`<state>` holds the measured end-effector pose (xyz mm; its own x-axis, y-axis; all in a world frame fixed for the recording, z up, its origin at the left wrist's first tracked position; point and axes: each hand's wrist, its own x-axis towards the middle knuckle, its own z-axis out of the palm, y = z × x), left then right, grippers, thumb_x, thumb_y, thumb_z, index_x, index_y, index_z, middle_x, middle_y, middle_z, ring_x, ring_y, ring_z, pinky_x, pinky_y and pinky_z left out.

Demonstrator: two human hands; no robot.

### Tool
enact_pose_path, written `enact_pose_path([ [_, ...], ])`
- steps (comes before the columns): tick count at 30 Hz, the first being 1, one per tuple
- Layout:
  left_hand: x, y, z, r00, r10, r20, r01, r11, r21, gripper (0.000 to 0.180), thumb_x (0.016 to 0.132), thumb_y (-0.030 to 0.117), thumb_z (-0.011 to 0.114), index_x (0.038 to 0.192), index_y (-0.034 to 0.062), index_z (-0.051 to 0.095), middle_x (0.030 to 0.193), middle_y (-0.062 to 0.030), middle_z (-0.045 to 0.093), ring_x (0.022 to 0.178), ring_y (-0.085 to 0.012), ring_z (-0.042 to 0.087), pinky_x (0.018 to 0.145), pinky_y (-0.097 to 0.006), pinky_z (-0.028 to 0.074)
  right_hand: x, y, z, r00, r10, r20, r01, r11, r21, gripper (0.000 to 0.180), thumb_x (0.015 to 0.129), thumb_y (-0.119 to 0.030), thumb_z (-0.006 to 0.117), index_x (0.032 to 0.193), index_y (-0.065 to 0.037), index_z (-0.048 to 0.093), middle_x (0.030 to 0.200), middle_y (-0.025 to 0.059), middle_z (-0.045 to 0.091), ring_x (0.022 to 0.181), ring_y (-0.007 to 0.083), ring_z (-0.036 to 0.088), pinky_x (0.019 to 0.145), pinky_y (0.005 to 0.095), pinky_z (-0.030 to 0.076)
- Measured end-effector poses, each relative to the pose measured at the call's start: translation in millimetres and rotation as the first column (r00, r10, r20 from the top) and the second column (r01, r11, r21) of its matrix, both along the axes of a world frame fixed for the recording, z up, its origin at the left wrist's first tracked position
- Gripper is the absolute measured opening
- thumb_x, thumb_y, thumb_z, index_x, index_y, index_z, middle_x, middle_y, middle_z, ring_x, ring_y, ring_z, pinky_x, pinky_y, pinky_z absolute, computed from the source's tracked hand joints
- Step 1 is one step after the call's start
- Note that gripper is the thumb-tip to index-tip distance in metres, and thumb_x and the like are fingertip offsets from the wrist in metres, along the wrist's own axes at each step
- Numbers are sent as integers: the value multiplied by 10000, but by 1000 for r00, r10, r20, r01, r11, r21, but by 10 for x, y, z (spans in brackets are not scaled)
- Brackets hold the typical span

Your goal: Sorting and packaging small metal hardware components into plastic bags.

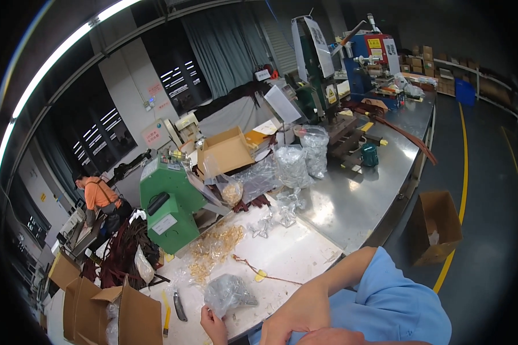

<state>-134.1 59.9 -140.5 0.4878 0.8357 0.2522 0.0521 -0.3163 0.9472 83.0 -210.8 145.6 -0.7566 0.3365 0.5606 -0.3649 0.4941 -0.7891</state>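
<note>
A clear plastic bag [229, 293] of greyish contents lies on the white tabletop near the front edge. My left hand [214, 326] pinches its lower left edge. My right hand [296, 317] is bent in close to my body, right of the bag and apart from it; its fingers are hidden. Beyond the bag spreads a loose pile of small gold-coloured pieces [216, 248]. A thin brown cord [280, 279] with a round yellow piece [261, 275] lies to the bag's right. Left of the bag are a grey-handled knife [180, 307] and a slim yellow tool [166, 315].
A green machine [172, 213] stands at the table's far left. Open cardboard boxes [135, 313] sit at the near left, and another box [434, 227] is on the floor at right. Filled clear bags [293, 167] stand farther back. A co-worker [102, 198] bends over a bench at left.
</note>
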Motion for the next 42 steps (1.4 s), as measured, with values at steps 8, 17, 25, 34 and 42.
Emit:
enact_pose_path([
  [8, -97, 420, -507, 994, 26, -104, -12, 992, 126, 233, 1029, 12, 542, 1254, 21, 599, 1031, -83, 664, 928, -160, 595, 799, -301, 454, -30, -109, -310, 987, -43, 156, 8, 976, 218, 587, 991, -390, 753, 1257, 124, 656, 1295, 297, 684, 1208, 401, 640, 1021, 503, 501],
  [17, -354, 108, 143, 955, -26, -295, 67, 989, 131, 324, 1060, 85, 542, 1366, -4, 603, 1224, -159, 705, 1143, -224, 636, 995, -359, 509, -102, 220, -192, 968, -250, -9, 246, 943, 222, 551, 995, -352, 756, 1241, 132, 662, 1269, 279, 697, 1173, 353, 647, 990, 474, 514],
  [25, -68, -6, 83, 979, -71, -189, 83, 995, 59, 312, 1060, 234, 619, 1232, -24, 651, 1071, -87, 684, 967, -174, 585, 848, -343, 512, -18, 102, -412, 915, -395, -88, 401, 913, 74, 519, 998, -318, 759, 1227, 138, 667, 1246, 263, 708, 1143, 311, 653, 962, 448, 525],
  [34, -46, -289, 328, 986, -9, -164, 37, 985, 168, 445, 1053, 231, 583, 1455, 41, 589, 1257, -189, 673, 1019, -251, 647, 878, -429, 527, 215, -390, -529, 865, -488, -114, 464, 866, -188, 393, 986, -223, 769, 1234, 71, 688, 1147, 175, 726, 1034, 239, 684, 878, 376, 557],
  [42, 36, -286, 345, 997, -22, -71, 21, 1000, -12, 164, 1022, -17, 533, 1161, -39, 617, 1021, -45, 687, 870, -96, 622, 739, -242, 497, 2404, 171, -2032, -647, -761, 49, 663, -529, 529, 768, 867, -419, 859, 1504, -135, 537, 1479, 217, 540, 1325, 399, 546, 1091, 484, 481],
])
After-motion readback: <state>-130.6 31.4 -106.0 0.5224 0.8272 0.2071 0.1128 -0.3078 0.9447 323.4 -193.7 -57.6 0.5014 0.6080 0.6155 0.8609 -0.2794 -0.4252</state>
